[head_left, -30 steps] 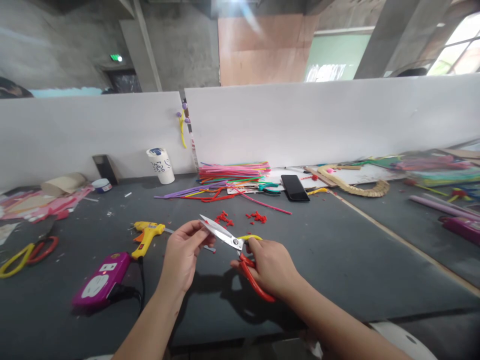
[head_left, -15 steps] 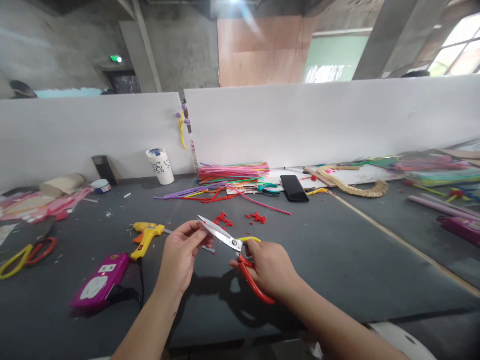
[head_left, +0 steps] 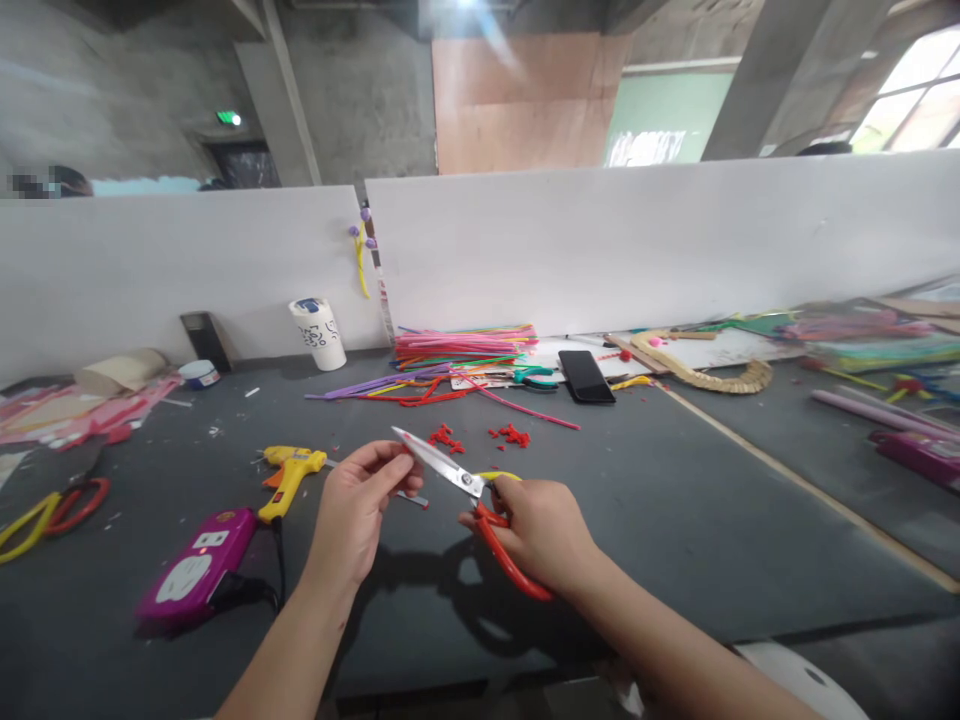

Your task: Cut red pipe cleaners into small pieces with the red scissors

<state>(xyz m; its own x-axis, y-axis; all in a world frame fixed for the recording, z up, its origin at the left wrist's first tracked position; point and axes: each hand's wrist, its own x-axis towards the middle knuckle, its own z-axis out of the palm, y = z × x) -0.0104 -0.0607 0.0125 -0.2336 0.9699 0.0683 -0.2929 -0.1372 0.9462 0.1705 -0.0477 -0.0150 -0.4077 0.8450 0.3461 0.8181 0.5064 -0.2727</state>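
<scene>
Centre frame: right hand (head_left: 544, 530) wraps the red-and-yellow handles of the scissors (head_left: 442, 462), blades angled upper left. Left hand (head_left: 356, 510), fingertips pinched together at the blades, apparently steadies something too small to identify. Red clippings (head_left: 514, 435) lie just behind.

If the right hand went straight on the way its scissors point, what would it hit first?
Most likely the left hand: the scissors in the right hand point up-left, their blades right beside its pinched fingers. Depth is hard to judge; they may already touch.
</scene>
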